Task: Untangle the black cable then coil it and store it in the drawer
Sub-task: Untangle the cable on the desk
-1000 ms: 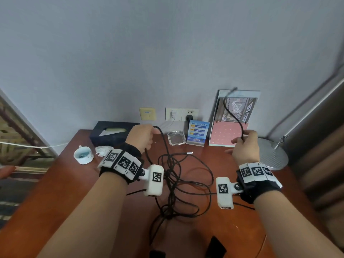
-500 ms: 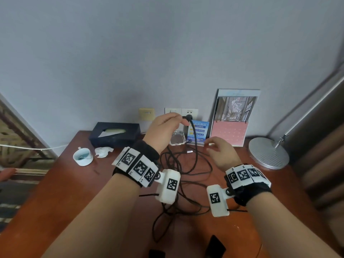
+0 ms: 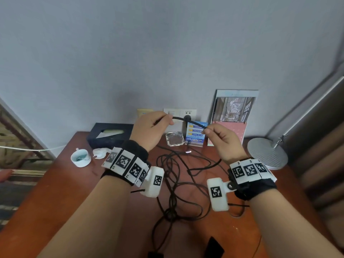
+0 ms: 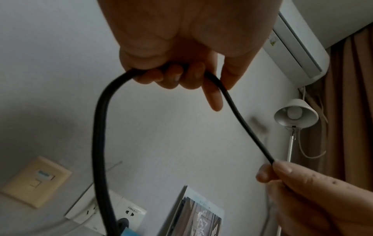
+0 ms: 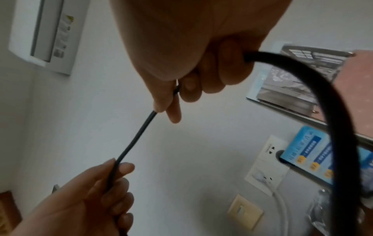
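A long black cable [image 3: 183, 175] lies in tangled loops on the red-brown table [image 3: 55, 187]. Both hands are raised above the table's far edge with a short stretch of the cable [image 3: 188, 122] between them. My left hand [image 3: 151, 130] grips the cable [image 4: 240, 118] in its curled fingers [image 4: 171, 76]. My right hand [image 3: 223, 140] pinches the cable [image 5: 137, 137] between thumb and forefinger, with the other fingers curled round it. From each hand the cable hangs down in a loop toward the tangle. No drawer is in view.
At the back of the table stand a dark tissue box [image 3: 109, 135], a glass ashtray [image 3: 175, 139], a blue card [image 3: 195, 134] and a pink calendar [image 3: 232, 118]. A cup [image 3: 81, 157] and crumpled paper [image 3: 100, 152] sit left. A lamp base [image 3: 267, 155] is right. Wall sockets [image 3: 179, 113] hold a plug.
A second ago the hands were wide apart, the right one holding a cable end high. They came together at the middle, and now both hold one short stretch of cable.
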Motion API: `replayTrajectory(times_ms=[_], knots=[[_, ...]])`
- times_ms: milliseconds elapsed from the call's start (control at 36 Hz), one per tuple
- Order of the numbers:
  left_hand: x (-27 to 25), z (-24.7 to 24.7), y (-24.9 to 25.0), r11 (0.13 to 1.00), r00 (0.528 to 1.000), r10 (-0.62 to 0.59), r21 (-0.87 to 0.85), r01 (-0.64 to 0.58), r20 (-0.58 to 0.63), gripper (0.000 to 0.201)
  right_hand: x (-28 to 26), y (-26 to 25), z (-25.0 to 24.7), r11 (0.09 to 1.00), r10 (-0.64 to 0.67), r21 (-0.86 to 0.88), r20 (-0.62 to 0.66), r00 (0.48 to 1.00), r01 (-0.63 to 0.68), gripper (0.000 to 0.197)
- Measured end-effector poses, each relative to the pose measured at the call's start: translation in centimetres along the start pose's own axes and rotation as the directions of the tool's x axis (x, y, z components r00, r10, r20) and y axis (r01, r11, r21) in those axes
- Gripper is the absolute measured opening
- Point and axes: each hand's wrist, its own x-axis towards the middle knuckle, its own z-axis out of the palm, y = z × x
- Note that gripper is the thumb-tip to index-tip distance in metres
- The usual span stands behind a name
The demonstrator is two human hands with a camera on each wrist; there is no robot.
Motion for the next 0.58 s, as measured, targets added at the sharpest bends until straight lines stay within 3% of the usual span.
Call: replayTrajectory(times_ms=[83, 167, 278, 444, 500, 583], knots=[[0.1, -0.1, -0.5, 0.997, 0.999, 0.030, 0.072, -0.032, 0.036, 0.023, 0.3, -0.3, -0.4, 0.999, -0.010, -0.038, -0.018, 1.000, 0.010, 0.018], [0.0, 0.1, -0.5, 0.993, 0.995, 0.067, 0.088, -0.073, 0.068, 0.021, 0.7, -0.8, -0.6, 0.999, 0.032, 0.035, 0.002, 0.999, -0.032, 0.018], [-0.1, 0.7, -0.3, 0.984, 0.994, 0.078, 0.157, -0.089, 0.076, 0.031, 1.0, -1.1, -0.8, 0.991, 0.072, 0.110, -0.009, 0.997, -0.071, 0.022], [-0.5, 1.7, 1.1, 0.908, 0.988, 0.089, 0.399, -0.131, 0.124, 0.063, 0.9, -1.5, -0.9, 0.992, -0.011, -0.126, 0.091, 0.996, 0.023, 0.017], [-0.5, 2.5, 1.7, 0.907, 0.966, 0.108, 0.376, -0.193, 0.235, 0.055, 0.7, -1.9, -0.5, 0.982, -0.073, -0.163, 0.146, 0.987, 0.096, 0.020], [-1.2, 3.9, 2.5, 0.931, 0.925, 0.085, 0.302, -0.206, 0.370, 0.026, 0.6, -2.3, 0.0, 0.978, -0.093, -0.162, 0.215, 0.972, 0.129, 0.019]])
